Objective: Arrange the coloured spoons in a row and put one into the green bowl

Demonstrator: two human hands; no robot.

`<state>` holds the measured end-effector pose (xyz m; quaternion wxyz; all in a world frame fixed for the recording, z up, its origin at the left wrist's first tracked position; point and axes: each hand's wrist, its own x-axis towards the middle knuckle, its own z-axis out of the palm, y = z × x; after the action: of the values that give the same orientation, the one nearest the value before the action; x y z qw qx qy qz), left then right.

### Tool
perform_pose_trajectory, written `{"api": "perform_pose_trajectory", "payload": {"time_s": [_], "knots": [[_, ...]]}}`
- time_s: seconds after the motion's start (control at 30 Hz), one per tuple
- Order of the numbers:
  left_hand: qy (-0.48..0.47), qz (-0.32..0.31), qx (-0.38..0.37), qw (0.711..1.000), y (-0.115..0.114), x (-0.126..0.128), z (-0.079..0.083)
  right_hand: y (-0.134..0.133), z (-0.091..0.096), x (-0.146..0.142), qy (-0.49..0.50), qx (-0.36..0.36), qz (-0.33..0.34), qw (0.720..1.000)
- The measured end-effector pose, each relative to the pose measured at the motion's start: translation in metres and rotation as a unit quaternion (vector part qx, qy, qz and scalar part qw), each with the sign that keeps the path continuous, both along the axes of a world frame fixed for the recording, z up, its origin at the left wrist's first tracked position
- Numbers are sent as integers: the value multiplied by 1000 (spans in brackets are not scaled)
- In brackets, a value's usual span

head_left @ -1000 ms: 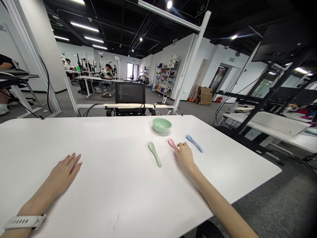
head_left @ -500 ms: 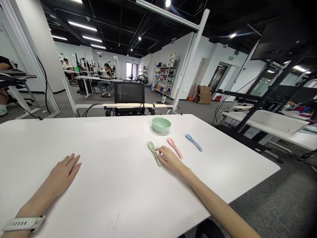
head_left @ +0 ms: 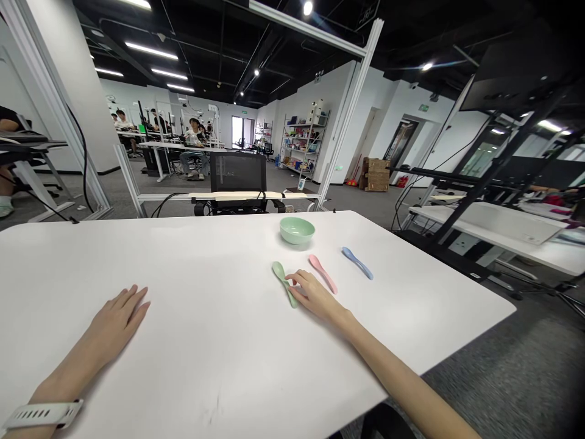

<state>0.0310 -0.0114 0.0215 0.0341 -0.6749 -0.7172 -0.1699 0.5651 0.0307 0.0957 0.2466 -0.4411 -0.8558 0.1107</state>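
Note:
On the white table (head_left: 205,360) lie three spoons in a row: a green spoon (head_left: 279,271), a pink spoon (head_left: 322,273) and a blue spoon (head_left: 357,263). Behind them stands a pale green bowl (head_left: 297,230) with nothing showing inside. My right hand (head_left: 314,295) rests on the handle end of the green spoon, fingertips pinched around it; the spoon still lies on the table. My left hand (head_left: 116,320) lies flat on the table at the left with fingers stretched out, holding nothing. A white watch band (head_left: 43,413) is on that wrist.
A black chair (head_left: 238,174) stands behind the table's far edge. A white frame post (head_left: 347,116) rises at the back right. Another white desk (head_left: 498,228) and black stands are to the right. Several people sit at desks far back left.
My right hand has moved left from the pink spoon to the green spoon and closed its fingertips on the handle. The left hand has not moved.

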Motion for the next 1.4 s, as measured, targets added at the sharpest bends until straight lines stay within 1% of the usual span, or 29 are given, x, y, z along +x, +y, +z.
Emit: {"api": "perform_pose_trajectory", "payload": {"time_s": [0.17, 0.33, 0.47, 0.6, 0.67, 0.73, 0.87, 0.97, 1.03, 1.1, 1.2, 1.27, 1.4], "knots": [[-4, -1, -17, 1000, -2, 2, 4, 0, 1, -1, 1, 6, 1, 1000], [-5, 2, -8, 1000, -1, 3, 6, 0, 0, 0, -4, 5, 1, 1000], [-6, 5, -21, 1000, -2, 4, 7, 0, -1, 0, -3, 9, 1, 1000], [-13, 10, -27, 999, -4, 7, 12, 6, -2, 5, 1, 32, -2, 999], [-23, 8, -29, 999, -5, 7, 15, 14, -1, 14, 3, 58, -6, 998], [-36, 4, -28, 999, -4, 5, 19, 25, 2, 28, 10, 78, -23, 997], [-34, 8, 1, 999, 0, -12, 23, 57, 6, 71, 17, 90, -103, 990], [-19, 21, 17, 999, 2, -31, 19, 79, 2, 104, -6, 70, -161, 985], [-17, 30, 15, 999, 3, -41, 14, 88, -6, 120, -23, 37, -172, 984], [-21, 47, 10, 999, 2, -47, 9, 93, -16, 129, -27, 8, -167, 986], [-26, 59, 2, 998, 1, -50, 2, 96, -28, 134, -1, -11, -160, 987], [-23, 61, 0, 998, 2, -51, 0, 96, -32, 135, 20, -14, -164, 986], [-16, 65, -3, 998, 3, -52, -2, 96, -34, 136, 30, -24, -162, 986]]}}
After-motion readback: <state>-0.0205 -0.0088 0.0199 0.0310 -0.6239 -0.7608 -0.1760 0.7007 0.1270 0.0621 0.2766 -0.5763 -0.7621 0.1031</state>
